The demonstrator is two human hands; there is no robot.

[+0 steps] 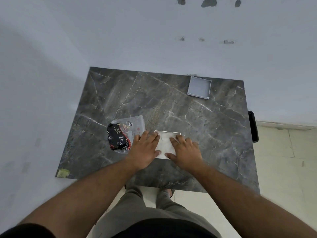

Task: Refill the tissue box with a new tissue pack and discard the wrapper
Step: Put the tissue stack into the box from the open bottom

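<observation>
A white square tissue box [165,143] sits near the front middle of the dark marble table [214,134], with white tissues showing in its open top. My left hand [145,150] lies flat over the box's left side, fingers spread. My right hand [186,151] presses flat on its right side, thumb at the front edge. Just left of my left hand lies the crumpled plastic wrapper [122,134], partly clear and partly black with red print. A grey square lid [199,87] rests at the table's far right, upside down.
The table stands against white walls at the back and left. A black object [253,126] hangs off the table's right edge. A yellowish sticker [63,172] marks the front left corner. Pale tiled floor lies to the right and under my legs.
</observation>
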